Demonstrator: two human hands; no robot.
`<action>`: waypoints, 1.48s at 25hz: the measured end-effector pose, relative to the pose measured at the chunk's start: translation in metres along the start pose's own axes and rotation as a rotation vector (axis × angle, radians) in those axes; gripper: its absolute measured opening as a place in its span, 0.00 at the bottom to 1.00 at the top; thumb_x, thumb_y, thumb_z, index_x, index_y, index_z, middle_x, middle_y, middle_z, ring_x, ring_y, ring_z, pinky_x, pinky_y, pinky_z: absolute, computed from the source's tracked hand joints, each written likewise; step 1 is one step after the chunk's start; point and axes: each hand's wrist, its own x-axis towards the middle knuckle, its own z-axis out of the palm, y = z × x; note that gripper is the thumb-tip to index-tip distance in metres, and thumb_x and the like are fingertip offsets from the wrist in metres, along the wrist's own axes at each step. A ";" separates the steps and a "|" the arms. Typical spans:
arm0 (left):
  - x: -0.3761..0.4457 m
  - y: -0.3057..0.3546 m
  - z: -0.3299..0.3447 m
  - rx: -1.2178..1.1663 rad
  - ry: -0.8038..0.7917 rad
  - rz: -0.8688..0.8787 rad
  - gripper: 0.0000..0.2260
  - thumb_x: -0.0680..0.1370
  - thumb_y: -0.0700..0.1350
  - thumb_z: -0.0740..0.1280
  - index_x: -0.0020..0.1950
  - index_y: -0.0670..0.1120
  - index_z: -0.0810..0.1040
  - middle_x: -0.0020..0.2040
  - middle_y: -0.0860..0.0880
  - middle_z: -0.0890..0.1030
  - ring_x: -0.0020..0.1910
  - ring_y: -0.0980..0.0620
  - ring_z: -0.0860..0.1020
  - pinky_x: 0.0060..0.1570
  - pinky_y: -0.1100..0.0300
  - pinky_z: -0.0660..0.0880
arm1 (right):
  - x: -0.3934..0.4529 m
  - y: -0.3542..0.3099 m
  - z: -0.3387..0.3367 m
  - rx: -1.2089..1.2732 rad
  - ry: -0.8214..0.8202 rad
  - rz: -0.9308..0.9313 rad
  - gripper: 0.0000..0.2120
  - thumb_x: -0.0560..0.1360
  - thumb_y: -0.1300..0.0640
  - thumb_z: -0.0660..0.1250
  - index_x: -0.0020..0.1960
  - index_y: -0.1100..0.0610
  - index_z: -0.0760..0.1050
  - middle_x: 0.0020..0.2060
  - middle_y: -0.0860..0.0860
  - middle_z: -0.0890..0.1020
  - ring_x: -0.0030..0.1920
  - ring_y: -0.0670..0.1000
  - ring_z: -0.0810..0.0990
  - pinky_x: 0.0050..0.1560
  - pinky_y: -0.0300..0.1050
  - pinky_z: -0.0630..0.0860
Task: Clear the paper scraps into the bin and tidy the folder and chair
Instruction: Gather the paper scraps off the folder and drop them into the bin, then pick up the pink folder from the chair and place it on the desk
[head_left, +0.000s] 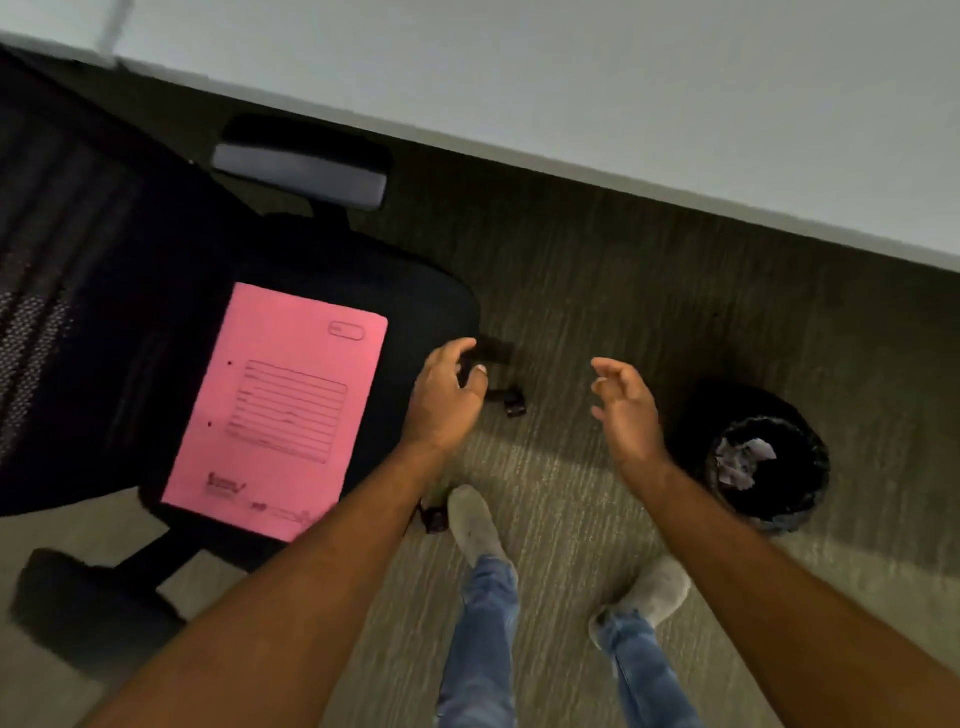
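A pink folder (280, 410) lies flat on the seat of a black office chair (421, 301) at the left. My left hand (447, 395) hovers just past the seat's right edge, fingers curled apart and holding nothing. To its right, my right hand (626, 410) is held over the carpet, also open and empty. A round black bin (769, 462) stands on the floor right of that hand, with crumpled paper scraps (743, 460) inside it.
A white wall (623, 78) runs along the back. The chair's armrest (301, 174) sticks out toward the wall, and its casters (511, 402) show near the left hand. My feet (475, 525) stand on the grey-green carpet (649, 291).
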 end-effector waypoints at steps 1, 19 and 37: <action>0.004 -0.013 -0.024 -0.011 0.048 -0.017 0.18 0.81 0.44 0.65 0.72 0.50 0.74 0.71 0.49 0.74 0.66 0.51 0.76 0.62 0.61 0.70 | -0.003 -0.009 0.027 -0.005 -0.027 -0.003 0.14 0.83 0.61 0.60 0.65 0.53 0.77 0.56 0.42 0.79 0.62 0.48 0.77 0.70 0.57 0.73; 0.016 -0.261 -0.218 0.236 0.307 -0.531 0.30 0.79 0.55 0.64 0.79 0.48 0.61 0.78 0.44 0.65 0.76 0.39 0.64 0.73 0.41 0.65 | -0.058 -0.020 0.296 -0.057 -0.156 0.201 0.20 0.81 0.63 0.64 0.72 0.55 0.66 0.59 0.51 0.78 0.50 0.46 0.79 0.45 0.37 0.75; 0.016 -0.217 -0.217 -0.081 0.425 -0.715 0.12 0.81 0.40 0.58 0.61 0.45 0.76 0.59 0.44 0.79 0.46 0.46 0.79 0.37 0.57 0.74 | -0.066 -0.048 0.263 -0.053 -0.370 0.385 0.15 0.79 0.68 0.57 0.56 0.58 0.80 0.51 0.57 0.87 0.54 0.59 0.85 0.57 0.58 0.83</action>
